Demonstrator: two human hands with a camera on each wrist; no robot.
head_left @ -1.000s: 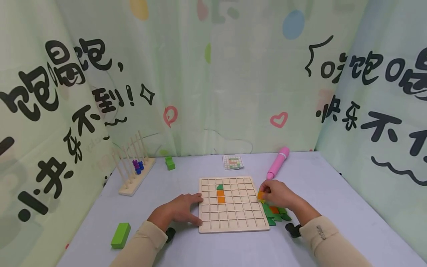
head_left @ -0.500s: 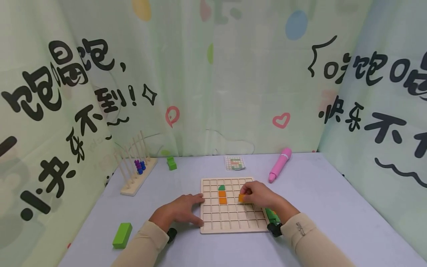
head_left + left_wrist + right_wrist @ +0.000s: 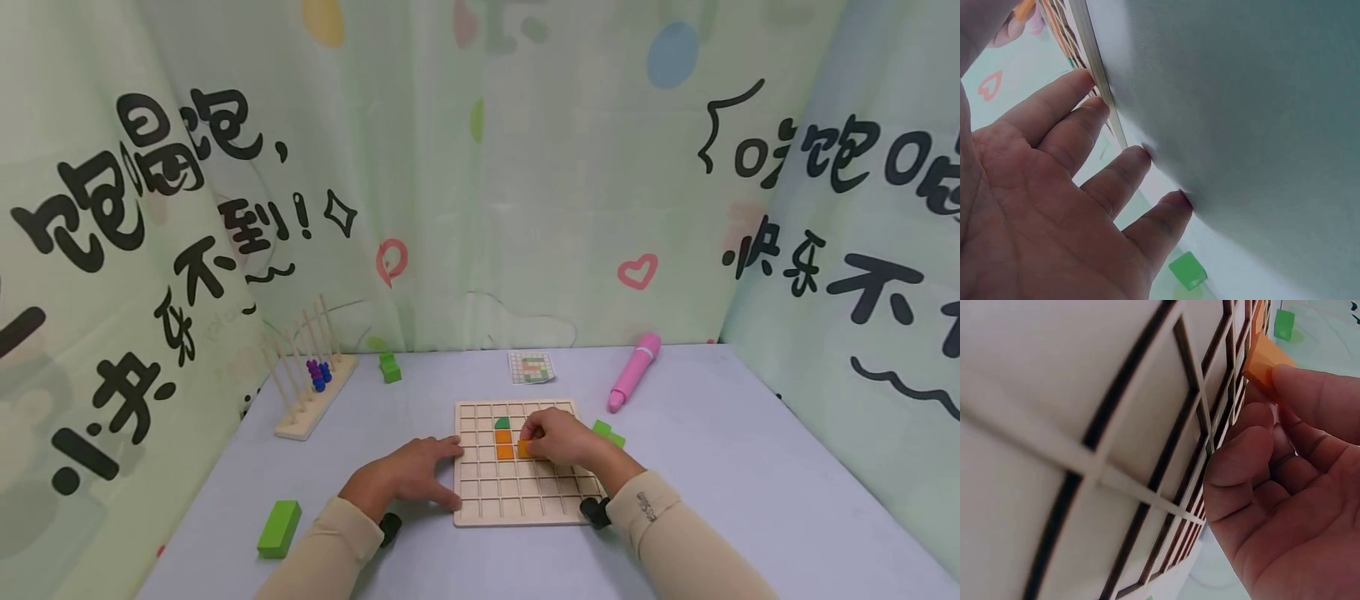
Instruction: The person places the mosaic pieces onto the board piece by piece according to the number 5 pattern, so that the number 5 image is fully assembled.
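Left curtain [image 3: 112,275]: large black Chinese characters, including 快乐不到!
Right curtain [image 3: 840,233]: black characters 泡泡 and 快乐不, cut off at the edge.
Right sleeve [image 3: 648,502]: small print, unreadable.

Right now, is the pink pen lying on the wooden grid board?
No, the pink pen lies on the table beyond the wooden grid board, off its far right corner and not touching it.

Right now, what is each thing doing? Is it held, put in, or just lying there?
Orange tile: pinched in the right hand, over the board.
Grid board: flat on the table, left hand pressing its left edge.
Two orange tiles: set in cells.
Green piece: set in the cell above them.
Pink pen: lying untouched.
Green block: lying untouched.
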